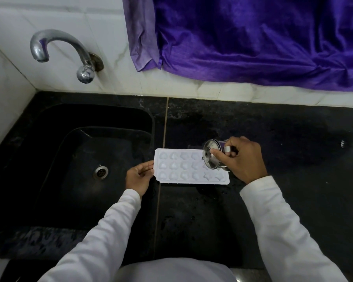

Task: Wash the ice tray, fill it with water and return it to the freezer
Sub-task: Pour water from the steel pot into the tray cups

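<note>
Item, filling step: white ice tray point(183, 171) on the counter point(192, 216), our left hand point(137, 177) pinching its nine o'clock end, our right hand point(245, 159) gripping a steel cup point(208, 147) tipped over three o'clock; next, we judge, a level carry.

Person wears a white long-sleeved top, seen from above. Left sleeve point(102, 231) fills lower left-centre of frame and right sleeve point(283, 231) the lower right. Both are plain white soft fabric w/ loose folds & creases, most around the elbows. Cuffs are plain, same white, and end at the wrists; right cuff sits a bit wider. Front of top point(175, 269) shows at bottom centre, same material, smoother, greyer in shade. Left hand point(138, 178) & right hand point(244, 159) are bare past the cuffs. Fingers point(146, 165) are too small in frame to tell nail detail.
</note>
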Action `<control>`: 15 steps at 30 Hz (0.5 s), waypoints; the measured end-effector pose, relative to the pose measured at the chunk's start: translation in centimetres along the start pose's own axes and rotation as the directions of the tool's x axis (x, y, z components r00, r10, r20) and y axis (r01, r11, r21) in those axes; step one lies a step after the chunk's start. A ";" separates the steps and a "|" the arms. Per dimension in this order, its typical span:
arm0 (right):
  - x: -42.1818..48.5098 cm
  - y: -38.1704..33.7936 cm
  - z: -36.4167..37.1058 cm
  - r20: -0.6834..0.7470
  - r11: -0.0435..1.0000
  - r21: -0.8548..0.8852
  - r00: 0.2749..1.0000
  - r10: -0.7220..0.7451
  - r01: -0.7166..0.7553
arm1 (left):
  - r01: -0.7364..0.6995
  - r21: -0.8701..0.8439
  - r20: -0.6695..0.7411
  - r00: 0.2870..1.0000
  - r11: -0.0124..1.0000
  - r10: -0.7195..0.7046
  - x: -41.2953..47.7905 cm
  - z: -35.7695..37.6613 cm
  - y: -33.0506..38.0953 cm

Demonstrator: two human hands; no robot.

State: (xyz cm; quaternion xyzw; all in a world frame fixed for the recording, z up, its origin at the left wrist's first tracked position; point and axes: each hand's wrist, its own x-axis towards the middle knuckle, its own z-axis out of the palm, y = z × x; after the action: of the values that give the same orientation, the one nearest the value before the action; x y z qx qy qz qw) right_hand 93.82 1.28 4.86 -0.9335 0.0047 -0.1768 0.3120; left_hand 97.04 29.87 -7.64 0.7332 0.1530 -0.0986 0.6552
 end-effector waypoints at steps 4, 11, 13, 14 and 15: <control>0.1 -0.1 -0.2 0.002 1.000 -0.005 1.000 -0.005 0.005 | -0.004 0.004 -0.001 1.000 1.000 0.004 0.1 0.0 0.0; 0.2 -0.2 -0.3 -0.016 1.000 0.008 1.000 0.001 0.000 | 0.010 0.006 -0.002 1.000 1.000 -0.010 0.2 -0.1 -0.3; 0.1 -0.3 -0.5 -0.022 1.000 0.018 1.000 0.014 -0.014 | 0.013 0.005 -0.005 1.000 1.000 -0.013 0.1 -0.1 -0.3; 0.1 -0.3 -0.5 -0.024 0.999 0.032 0.999 0.023 -0.022 | 0.013 0.000 -0.005 1.000 1.000 -0.013 0.0 -0.1 -0.2; 0.0 -0.3 -0.6 -0.028 0.998 0.051 0.999 0.035 -0.033 | 0.012 -0.005 -0.005 1.000 1.000 -0.012 0.0 0.0 -0.2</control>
State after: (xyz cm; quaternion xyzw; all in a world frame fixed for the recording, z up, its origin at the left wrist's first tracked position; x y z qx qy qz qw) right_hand 93.65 1.19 5.48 -0.9224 0.0206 -0.1848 0.3385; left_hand 96.99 29.90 -7.79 0.7307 0.1596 -0.1001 0.6562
